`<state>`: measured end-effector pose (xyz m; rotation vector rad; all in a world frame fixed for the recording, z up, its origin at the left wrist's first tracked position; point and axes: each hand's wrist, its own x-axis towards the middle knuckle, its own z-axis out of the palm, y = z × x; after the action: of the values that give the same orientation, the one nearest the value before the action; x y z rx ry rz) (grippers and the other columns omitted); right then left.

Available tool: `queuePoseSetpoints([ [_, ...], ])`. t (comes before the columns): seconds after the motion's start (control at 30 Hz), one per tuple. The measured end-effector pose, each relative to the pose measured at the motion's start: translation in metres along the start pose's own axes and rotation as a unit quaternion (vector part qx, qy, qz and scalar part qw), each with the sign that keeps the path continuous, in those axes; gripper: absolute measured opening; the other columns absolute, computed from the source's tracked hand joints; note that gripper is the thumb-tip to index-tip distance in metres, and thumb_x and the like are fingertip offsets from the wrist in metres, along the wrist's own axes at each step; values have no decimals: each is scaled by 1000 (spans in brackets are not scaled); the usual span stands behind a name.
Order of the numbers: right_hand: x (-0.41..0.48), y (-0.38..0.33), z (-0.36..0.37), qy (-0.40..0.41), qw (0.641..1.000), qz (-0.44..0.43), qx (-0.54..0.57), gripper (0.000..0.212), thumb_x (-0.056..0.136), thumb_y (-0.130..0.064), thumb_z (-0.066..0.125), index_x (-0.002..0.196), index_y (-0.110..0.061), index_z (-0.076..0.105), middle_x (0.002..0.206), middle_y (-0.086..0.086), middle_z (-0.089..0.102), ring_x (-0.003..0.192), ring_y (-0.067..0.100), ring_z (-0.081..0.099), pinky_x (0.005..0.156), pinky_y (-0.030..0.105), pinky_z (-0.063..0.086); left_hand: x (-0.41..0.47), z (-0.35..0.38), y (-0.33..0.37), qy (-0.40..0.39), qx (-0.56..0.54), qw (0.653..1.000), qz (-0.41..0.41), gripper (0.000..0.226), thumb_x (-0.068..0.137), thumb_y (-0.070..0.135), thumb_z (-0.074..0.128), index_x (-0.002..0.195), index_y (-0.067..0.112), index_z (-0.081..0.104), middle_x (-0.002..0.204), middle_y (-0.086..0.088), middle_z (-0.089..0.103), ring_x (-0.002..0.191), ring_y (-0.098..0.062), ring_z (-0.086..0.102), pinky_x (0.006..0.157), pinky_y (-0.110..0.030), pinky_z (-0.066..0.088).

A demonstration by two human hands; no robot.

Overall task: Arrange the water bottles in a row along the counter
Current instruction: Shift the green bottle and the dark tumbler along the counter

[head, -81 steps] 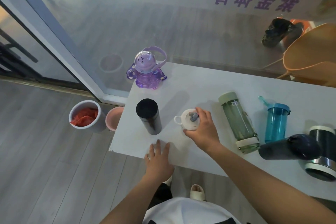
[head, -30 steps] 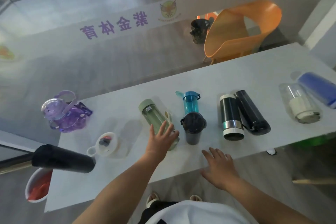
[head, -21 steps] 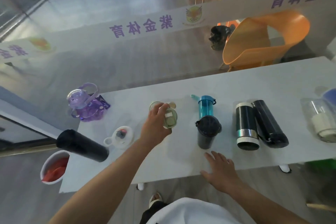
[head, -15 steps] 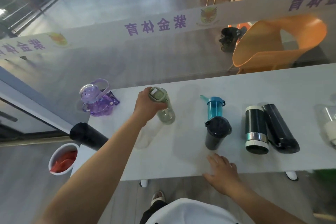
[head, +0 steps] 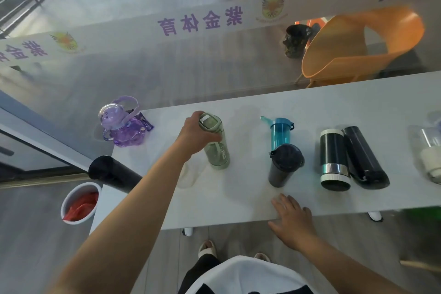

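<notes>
My left hand (head: 196,135) grips the upper part of a pale green bottle (head: 216,148), which stands upright on the white counter (head: 238,188). To its left stand a purple bottle with a handle (head: 120,123) and a black bottle (head: 113,173) near the counter's left end. To its right stand a blue bottle with a spout (head: 280,132) and a dark tumbler (head: 284,168). Further right lie a black flask with a white cap (head: 333,159) and a black bottle (head: 365,157). A clear bottle (head: 430,153) lies at the right edge. My right hand (head: 291,218) rests flat on the counter's near edge.
A glass wall with purple lettering runs behind the counter. An orange chair (head: 358,48) and a dark bag (head: 296,39) sit beyond it. A white bin with red contents (head: 80,203) stands on the floor at the left, below the counter.
My left hand took hold of the lying green bottle, stood it upright and moved it left towards the purple bottle. My right hand stayed on the counter's edge. The view swung left.
</notes>
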<state>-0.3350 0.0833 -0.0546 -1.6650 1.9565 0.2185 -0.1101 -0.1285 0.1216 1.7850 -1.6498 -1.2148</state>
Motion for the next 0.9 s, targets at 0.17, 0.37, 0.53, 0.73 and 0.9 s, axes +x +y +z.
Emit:
queuePoseSetpoints([
  [0.17,0,2,0,0,1000,-4,-7,70,90,-57,39,152,-36,14,163,-7,4,150,18,2,115,50,18,-7,4,-7,9,-26,1000,8,89,69,19,83,140,39,34,130,-1,48,113,-22,54,76,-24,44],
  [0.37,-1,7,-5,-4,1000,-14,1,70,90,-56,41,152,-35,17,163,-6,8,150,17,4,114,50,17,-21,1,5,27,58,998,7,99,71,27,83,150,36,23,141,-4,37,124,-25,45,94,-36,44],
  [0.53,-6,16,-14,18,1000,1,19,65,88,-55,44,148,-35,26,157,-5,24,145,20,19,112,46,21,-67,22,28,157,165,956,187,83,77,35,77,147,31,33,153,-2,32,141,-26,26,117,-44,22],
  [0.73,-17,40,-7,17,998,42,42,66,88,-56,42,148,-36,24,159,-6,19,147,19,14,114,49,21,-93,107,16,-18,154,957,246,82,80,42,76,148,35,29,158,5,21,144,-17,20,118,-38,23],
  [0.9,-29,53,-4,10,998,54,37,67,90,-55,42,150,-35,19,163,-7,9,149,17,8,114,52,20,-77,161,12,-113,123,968,185,100,70,37,84,150,32,24,156,1,24,139,-22,29,117,-42,29],
])
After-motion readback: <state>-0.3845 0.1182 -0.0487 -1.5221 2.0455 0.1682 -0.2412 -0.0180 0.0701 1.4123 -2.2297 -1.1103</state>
